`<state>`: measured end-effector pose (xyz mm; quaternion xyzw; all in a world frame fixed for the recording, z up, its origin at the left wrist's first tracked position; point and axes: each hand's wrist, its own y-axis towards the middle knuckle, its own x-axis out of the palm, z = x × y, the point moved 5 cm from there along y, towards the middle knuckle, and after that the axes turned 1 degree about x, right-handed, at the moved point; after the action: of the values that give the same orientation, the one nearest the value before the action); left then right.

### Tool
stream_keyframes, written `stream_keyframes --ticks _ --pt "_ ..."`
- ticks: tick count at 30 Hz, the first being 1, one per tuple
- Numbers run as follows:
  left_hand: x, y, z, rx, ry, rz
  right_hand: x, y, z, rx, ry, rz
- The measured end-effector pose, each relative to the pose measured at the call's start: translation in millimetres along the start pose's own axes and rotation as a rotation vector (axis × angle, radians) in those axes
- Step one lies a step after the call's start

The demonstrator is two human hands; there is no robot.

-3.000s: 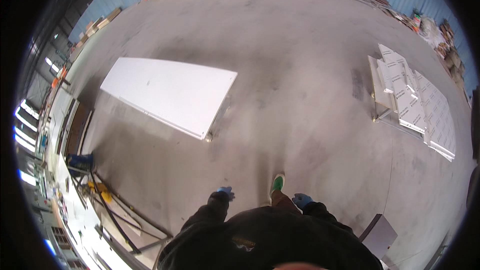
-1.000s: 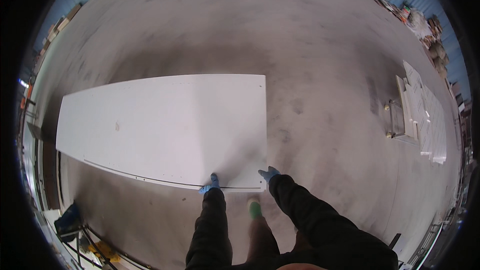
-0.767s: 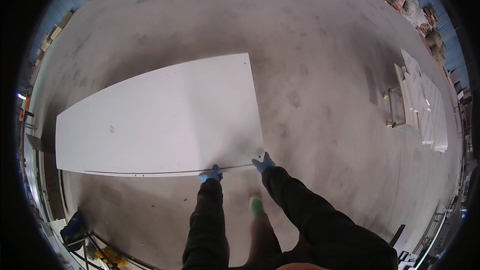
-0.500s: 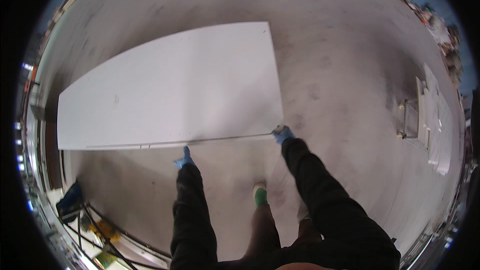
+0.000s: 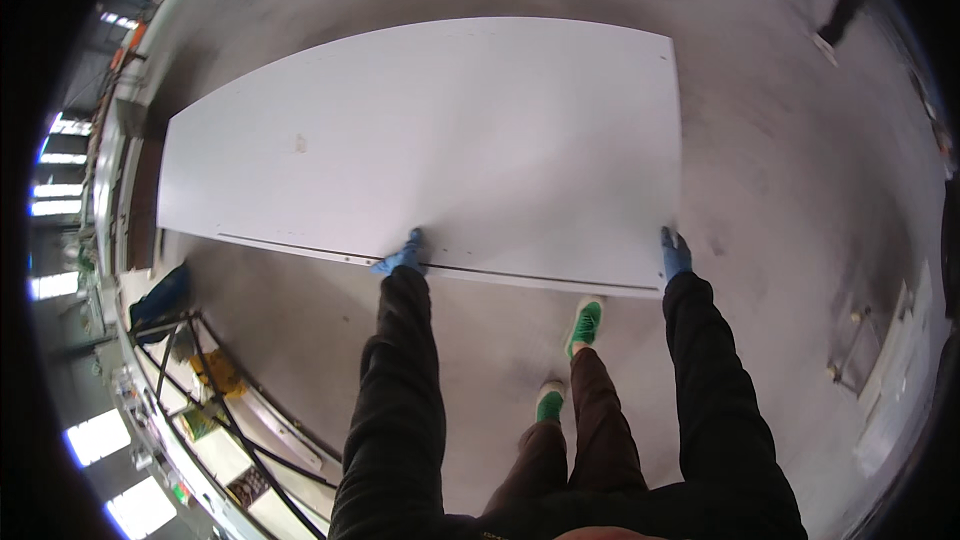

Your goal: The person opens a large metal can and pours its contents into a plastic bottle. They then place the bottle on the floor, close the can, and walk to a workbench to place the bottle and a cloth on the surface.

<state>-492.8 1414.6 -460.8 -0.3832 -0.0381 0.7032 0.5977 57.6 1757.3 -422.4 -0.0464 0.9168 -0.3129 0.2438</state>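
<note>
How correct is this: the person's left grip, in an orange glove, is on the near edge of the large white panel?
Only the colour is wrong: the head view shows a blue glove, not an orange one. The rest is right: the left grip is on the near edge of the large white panel.

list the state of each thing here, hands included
white panel: lying flat, long side toward the person
left hand: gloved, on the near edge
right hand: gloved, at the right edge, grip unclear
green shoes: worn, right ahead of left
other person's legs: apart
</note>
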Motion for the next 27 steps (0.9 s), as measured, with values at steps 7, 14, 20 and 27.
stream_keyframes --ticks 7,14,20,27 --pt "35 -4 50 0.056 -0.047 -0.007 34 58 -96 -0.096 -0.421 0.295" --pt "99 -23 131 -0.128 -0.250 -0.128 80 167 -181 -0.221 -0.360 0.210" --pt "107 -35 177 -0.075 -0.022 0.033 111 211 -205 -0.218 -0.076 0.081" --pt "99 -5 133 -0.039 -0.191 0.062 102 192 -169 -0.302 0.271 -0.039"
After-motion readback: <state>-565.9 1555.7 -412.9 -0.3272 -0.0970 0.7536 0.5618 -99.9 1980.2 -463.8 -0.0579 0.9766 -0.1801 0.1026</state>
